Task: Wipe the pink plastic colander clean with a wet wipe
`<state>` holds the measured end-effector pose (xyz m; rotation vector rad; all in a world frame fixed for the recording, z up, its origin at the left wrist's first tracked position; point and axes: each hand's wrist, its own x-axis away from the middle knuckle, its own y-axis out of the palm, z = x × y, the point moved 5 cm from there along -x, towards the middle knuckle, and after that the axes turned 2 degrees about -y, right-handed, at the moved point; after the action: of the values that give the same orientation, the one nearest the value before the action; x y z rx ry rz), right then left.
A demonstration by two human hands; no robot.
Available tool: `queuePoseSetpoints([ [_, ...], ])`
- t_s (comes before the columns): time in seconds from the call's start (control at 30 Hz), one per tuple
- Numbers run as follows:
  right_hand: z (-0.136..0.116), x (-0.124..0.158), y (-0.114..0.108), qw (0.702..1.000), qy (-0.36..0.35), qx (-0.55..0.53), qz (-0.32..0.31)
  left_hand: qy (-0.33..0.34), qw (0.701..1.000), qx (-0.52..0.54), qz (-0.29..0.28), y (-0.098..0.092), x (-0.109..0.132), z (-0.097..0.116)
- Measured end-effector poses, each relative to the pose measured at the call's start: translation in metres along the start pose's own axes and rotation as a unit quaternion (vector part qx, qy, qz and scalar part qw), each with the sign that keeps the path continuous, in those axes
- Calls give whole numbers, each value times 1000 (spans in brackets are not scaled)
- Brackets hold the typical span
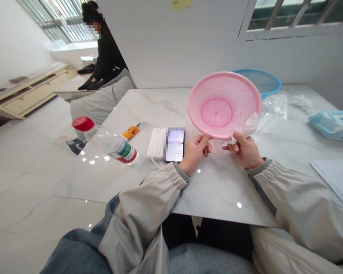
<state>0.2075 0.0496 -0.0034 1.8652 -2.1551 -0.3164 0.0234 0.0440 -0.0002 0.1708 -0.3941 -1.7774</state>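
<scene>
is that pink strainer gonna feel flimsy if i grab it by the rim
Probably light for its size: the pink strainer looks like thin plastic mesh. Its rim may flex slightly under a firm grip, and being smooth and round, it could also slip or roll if stood on edge.

Your left hand (194,154) has a phone (174,145) and a white box (156,143) just beside it, so they block the way left. Past them lies a see-through bottle (111,142). The pink strainer (223,104) blocks the way forward, and a blue bowl (263,82) sits behind it. Your right hand (244,150) can go right over the table (217,190) until it meets a pack of wipes (333,125) or papers (335,182). Toward you, there is room to pass.
</scene>
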Motion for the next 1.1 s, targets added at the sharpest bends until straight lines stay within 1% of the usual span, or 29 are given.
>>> queuePoseSetpoints([
  [0.13, -2, 1, 0, 1000, -14, 6, 0, 21, 999, 1, 32, -5, 0, 2],
  [0.23, -3, 2, 0, 1000, -11, 16, 1, 41, 996, 8, 80, -11, -2, 4],
  [0.33, -2, 3, 0, 1000, -3, 20, -4, 45, 989, 38, 132, -19, -4, 4],
  [0.4, -2, 3, 0, 1000, 0, 21, -8, 45, 987, 52, 147, -21, -5, 5],
  [0.5, -2, 3, 0, 1000, 1, 18, -7, 48, 988, 53, 136, -21, -6, 7],
  [0.7, 3, -2, -3, 1000, 18, -5, -14, 45, 992, 83, 83, -16, -7, 7],
  [0.83, 9, -5, -4, 999, 39, -6, -33, 37, 991, 101, 75, -17, -6, 6],
  [1.1, 13, -4, -3, 996, 76, -4, -44, 60, 990, 107, 67, -16, -5, 8],
])
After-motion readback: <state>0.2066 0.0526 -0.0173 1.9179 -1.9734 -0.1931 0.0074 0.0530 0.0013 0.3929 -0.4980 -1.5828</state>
